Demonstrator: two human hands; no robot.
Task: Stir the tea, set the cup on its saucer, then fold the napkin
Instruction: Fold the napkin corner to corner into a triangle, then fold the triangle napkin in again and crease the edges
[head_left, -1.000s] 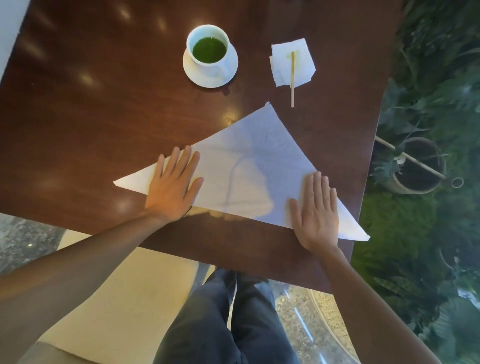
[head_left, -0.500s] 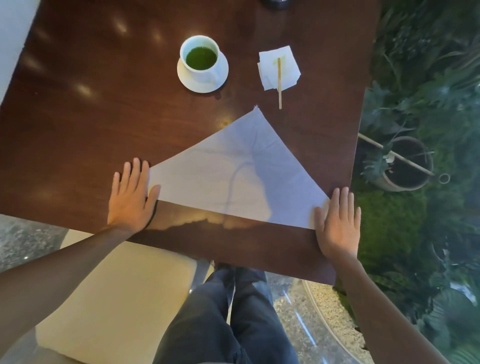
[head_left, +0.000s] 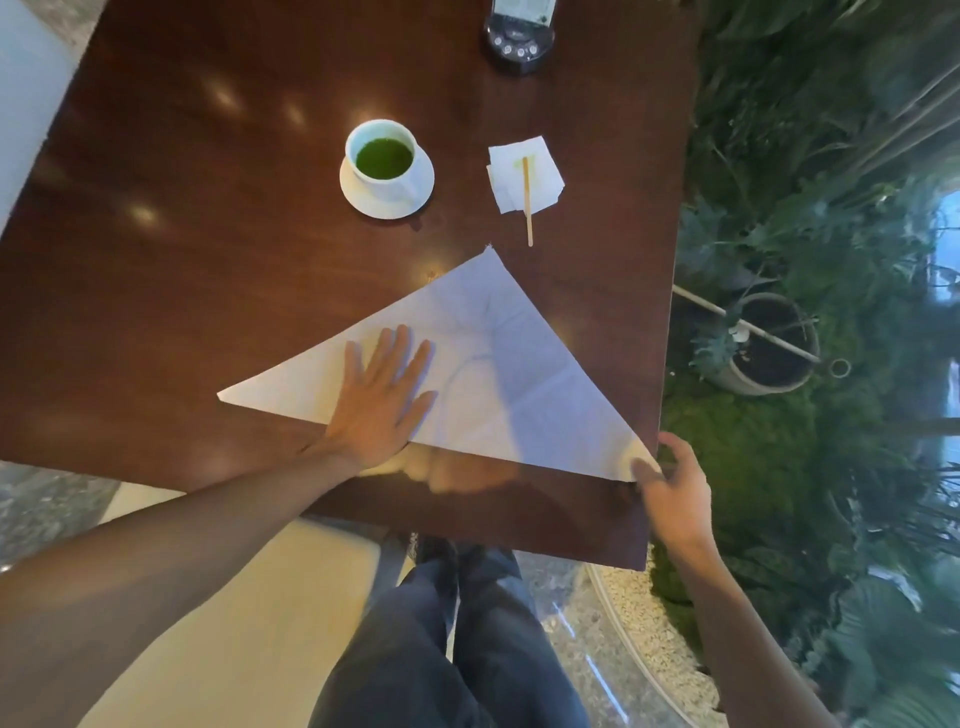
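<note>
Two hands share the napkin (head_left: 498, 374) on the counter (head_left: 208, 260): left hand (head_left: 382, 402) lies flat, pinning; right hand (head_left: 670, 488) pinches the corner nearest it. We should carry that corner across to the opposite tip, edges matched.

arms: bare, no sleeves | left hand (head_left: 382, 402), right hand (head_left: 672, 491): no gloves | trousers (head_left: 447, 654): dark grey

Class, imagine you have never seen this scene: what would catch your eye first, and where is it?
First, the big white napkin, folded into a triangle near the front edge of the dark wooden table. The left hand lies flat on it, while the right hand pinches its right corner. Behind it, a white cup of bright green tea stands on its saucer.
</note>
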